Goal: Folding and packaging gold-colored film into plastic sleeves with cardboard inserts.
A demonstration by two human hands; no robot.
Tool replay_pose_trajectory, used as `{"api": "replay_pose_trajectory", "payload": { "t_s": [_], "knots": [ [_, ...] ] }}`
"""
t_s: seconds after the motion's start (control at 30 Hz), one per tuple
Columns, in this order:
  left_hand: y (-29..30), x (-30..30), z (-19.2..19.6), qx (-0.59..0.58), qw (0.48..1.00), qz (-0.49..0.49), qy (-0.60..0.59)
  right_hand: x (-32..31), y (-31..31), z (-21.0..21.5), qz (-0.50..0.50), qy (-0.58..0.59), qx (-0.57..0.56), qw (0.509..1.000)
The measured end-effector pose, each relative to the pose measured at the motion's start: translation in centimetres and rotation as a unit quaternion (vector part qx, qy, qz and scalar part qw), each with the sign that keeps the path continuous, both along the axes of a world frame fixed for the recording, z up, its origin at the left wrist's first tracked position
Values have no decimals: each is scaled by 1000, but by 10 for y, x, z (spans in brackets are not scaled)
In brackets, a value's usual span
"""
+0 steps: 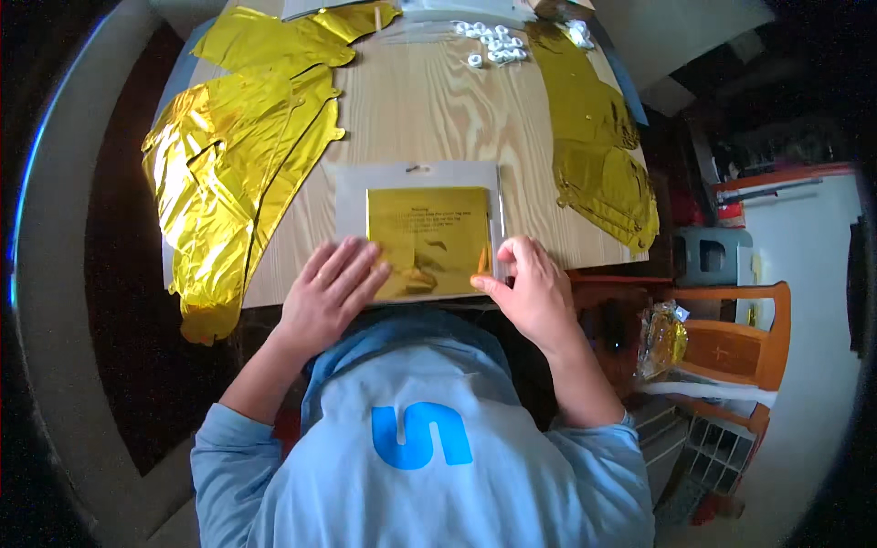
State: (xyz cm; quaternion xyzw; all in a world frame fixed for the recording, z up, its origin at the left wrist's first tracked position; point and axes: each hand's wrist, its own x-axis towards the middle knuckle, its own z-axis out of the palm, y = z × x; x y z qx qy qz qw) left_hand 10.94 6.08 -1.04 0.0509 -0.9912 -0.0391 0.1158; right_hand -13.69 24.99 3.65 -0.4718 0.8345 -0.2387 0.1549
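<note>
Close to the table's near edge lies a flat packet with a pale border (352, 201) and a small hang hole at its top. A folded square of shiny gold foil (438, 205) with dark print lies over the packet's middle; I cannot tell whether it is inside. My left hand (331, 290) is open, its fingers stretched out flat over the lower left of the packet and touching the foil. My right hand (537, 290) closes at the lower right edge, thumb on the foil's corner and fingers curled by the packet's side.
Large gold foil sheets, like flat balloons (219, 164), cover the left of the wooden table (429, 110) and overhang its edge. More gold foil (594, 155) lies along the right. White rings or rolls (498, 44) cluster at the back. A wooden chair (722, 352) holding clear wrapping stands right.
</note>
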Motion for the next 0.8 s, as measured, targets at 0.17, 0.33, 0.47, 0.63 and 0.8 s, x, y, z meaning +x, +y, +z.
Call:
{"api": "replay_pose_trajectory", "payload": {
  "t_s": [0.17, 0.33, 0.47, 0.63, 0.8],
  "knots": [
    [20, 16, 3, 41, 976, -137, 167, -32, 73, 14, -104, 19, -7, 994],
    [52, -65, 47, 71, 889, -337, 303, -73, 87, 73, 81, -135, -77, 985],
    [80, -120, 61, 34, 829, -443, 340, -113, 92, 58, 86, -414, 139, 895],
    [79, -121, 32, 128, 861, -370, 324, -141, 132, 63, 32, -195, 290, 936],
    [54, -65, 18, 126, 937, -266, 190, -220, 192, -13, -139, 191, 310, 921]
  ]
}}
